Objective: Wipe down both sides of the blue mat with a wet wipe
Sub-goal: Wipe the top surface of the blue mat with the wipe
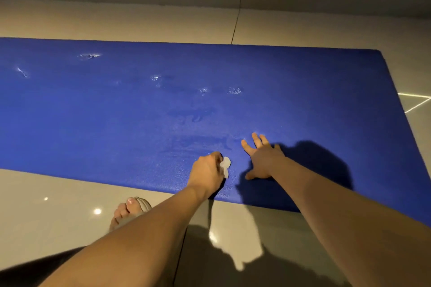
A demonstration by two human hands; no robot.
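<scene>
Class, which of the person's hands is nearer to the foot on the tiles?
Left. The left hand, gripping the wet wipe, is on the blue mat just beyond and right of the foot; the right hand lies flat farther right.

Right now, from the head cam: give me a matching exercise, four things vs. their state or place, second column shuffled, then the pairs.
Column one:
1. left hand
2. right hand
3. blue mat
4. foot

Column two:
A. fingers spread, palm down on the blue mat
B. lies flat on the tiled floor, with damp streaks on its surface
C. grips the wet wipe
D. on the tiled floor, just off the blue mat's near edge

Pairs: 1-C, 2-A, 3-B, 4-D
</scene>
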